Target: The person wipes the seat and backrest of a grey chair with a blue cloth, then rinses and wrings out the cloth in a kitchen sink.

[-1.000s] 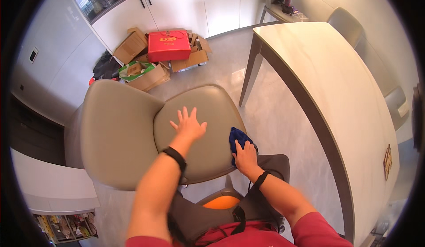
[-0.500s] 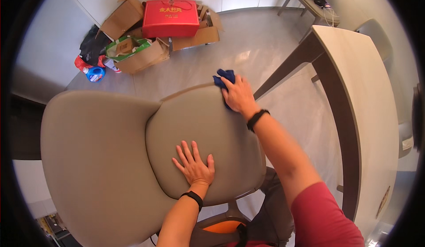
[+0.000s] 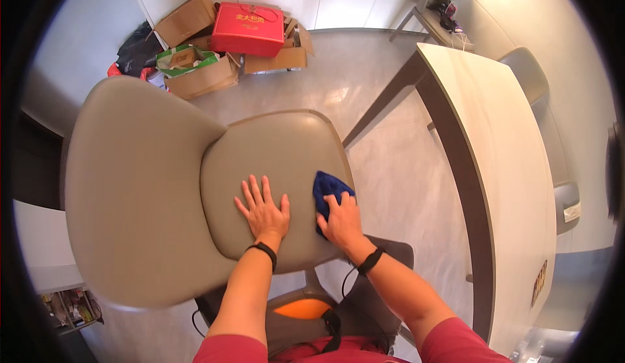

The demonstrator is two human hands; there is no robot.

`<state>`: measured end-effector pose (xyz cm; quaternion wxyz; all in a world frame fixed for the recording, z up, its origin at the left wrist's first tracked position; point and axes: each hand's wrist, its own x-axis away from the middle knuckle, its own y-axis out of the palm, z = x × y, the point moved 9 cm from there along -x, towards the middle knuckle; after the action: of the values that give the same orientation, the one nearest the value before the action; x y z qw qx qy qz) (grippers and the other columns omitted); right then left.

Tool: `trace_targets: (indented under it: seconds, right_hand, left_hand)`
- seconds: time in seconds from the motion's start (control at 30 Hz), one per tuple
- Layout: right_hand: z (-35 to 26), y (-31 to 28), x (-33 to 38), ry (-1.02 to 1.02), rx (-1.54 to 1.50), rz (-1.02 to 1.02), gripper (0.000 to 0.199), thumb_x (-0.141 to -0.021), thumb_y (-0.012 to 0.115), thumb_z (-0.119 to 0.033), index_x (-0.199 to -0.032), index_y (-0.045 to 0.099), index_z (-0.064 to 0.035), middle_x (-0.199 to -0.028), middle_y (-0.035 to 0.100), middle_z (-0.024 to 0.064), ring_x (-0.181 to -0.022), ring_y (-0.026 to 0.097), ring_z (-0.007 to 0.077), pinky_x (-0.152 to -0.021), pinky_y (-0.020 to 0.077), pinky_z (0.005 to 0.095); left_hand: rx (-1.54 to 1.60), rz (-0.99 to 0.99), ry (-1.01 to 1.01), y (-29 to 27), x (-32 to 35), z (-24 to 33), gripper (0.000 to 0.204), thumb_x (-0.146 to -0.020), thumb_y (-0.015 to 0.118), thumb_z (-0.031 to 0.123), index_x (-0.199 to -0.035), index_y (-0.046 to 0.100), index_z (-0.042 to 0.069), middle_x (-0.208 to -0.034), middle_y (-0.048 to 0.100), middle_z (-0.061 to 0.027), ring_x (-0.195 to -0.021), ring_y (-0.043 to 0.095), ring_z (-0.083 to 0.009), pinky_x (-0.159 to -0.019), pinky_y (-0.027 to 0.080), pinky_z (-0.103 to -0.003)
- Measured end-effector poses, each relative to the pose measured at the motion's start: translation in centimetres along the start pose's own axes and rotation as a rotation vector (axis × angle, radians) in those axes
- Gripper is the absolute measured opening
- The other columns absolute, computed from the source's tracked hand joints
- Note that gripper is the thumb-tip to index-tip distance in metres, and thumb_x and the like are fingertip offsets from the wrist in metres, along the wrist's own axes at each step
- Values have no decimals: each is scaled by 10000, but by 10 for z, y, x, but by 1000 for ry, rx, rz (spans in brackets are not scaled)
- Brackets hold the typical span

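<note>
A taupe padded chair (image 3: 273, 141) stands in front of me, its tall rounded backrest (image 3: 137, 200) to the left. My left hand (image 3: 265, 218) lies flat on the seat cushion, fingers spread, holding nothing. Along the right edge of the seat, my right hand (image 3: 342, 223) grips a dark blue cloth (image 3: 329, 187) and presses it against the surface. The cloth sticks out beyond the fingertips, and part of it is hidden under the hand. Each wrist wears a black band.
On the right stands a pale-topped table (image 3: 498, 115) with a dark edge and legs. Several cardboard boxes (image 3: 202, 80) and a red box (image 3: 249, 29) sit by the far cabinets. A bench-like seat (image 3: 443, 27) holds dark items. Another chair (image 3: 384, 265) is beneath me.
My right hand has drawn the cloth from the seat's far right corner toward me along the right edge. The left hand stays flat on the cushion. The view has shifted somewhat.
</note>
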<state>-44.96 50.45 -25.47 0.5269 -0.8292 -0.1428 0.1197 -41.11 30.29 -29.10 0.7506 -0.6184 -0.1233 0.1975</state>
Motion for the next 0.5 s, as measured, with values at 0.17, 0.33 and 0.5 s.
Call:
trace_targets:
  seconds: [0.17, 0.33, 0.5]
  right_hand:
    - [-13, -2, 77, -1, 39, -67, 473, -857, 770, -276, -1278, 627, -114, -1092, 530, 163, -1011, 543, 360, -839, 462, 471]
    - [-4, 6, 66, -73, 50, 76, 487, -874, 748, -212, -1332, 623, -101, -1351, 491, 259, -1255, 460, 440, -1051, 384, 537]
    - [-40, 12, -22, -246, 86, 164, 455, -885, 729, -192, -1318, 625, -96, -1419, 472, 261, -1405, 373, 466, -1153, 307, 580]
  left_hand:
    - [-33, -35, -16, -4, -1, -1, 710, -1014, 486, 500, -1608, 329, 143, -1705, 192, -131, -1578, 122, -351, -1234, 89, -640]
    - [-2, -117, 41, -4, 1, 4, 723, -1018, 483, 505, -1616, 313, 134, -1711, 179, -133, -1582, 122, -340, -1248, 79, -610]
    - [-11, -96, 29, -7, 6, -21, 759, -990, 516, 497, -1617, 308, 123, -1717, 158, -133, -1585, 118, -332, -1260, 64, -584]
